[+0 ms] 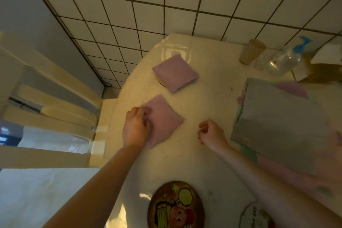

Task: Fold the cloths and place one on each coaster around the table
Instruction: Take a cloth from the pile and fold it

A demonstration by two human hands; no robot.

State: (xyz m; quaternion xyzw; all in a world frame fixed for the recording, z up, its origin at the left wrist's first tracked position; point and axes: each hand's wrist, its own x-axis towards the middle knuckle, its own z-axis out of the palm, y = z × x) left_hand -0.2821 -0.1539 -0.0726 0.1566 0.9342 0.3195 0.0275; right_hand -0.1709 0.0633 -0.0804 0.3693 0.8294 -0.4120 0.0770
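The pale table (203, 98) fills the right of the view, against a tiled wall. At its right edge lies a stack of unfolded cloths (281, 124), grey on top. Both forearms reach forward from the bottom edge. The left hand (136, 127) has its fingers curled onto the near-left edge of a folded purple cloth (162, 120), seemingly pinching it, though blur hides the fingertips. The right hand (211, 132) hovers just right of it, fingers curled in, holding nothing. A second folded purple cloth (174, 73) rests farther away on a coaster (160, 82). A picture coaster (175, 207) lies nearest.
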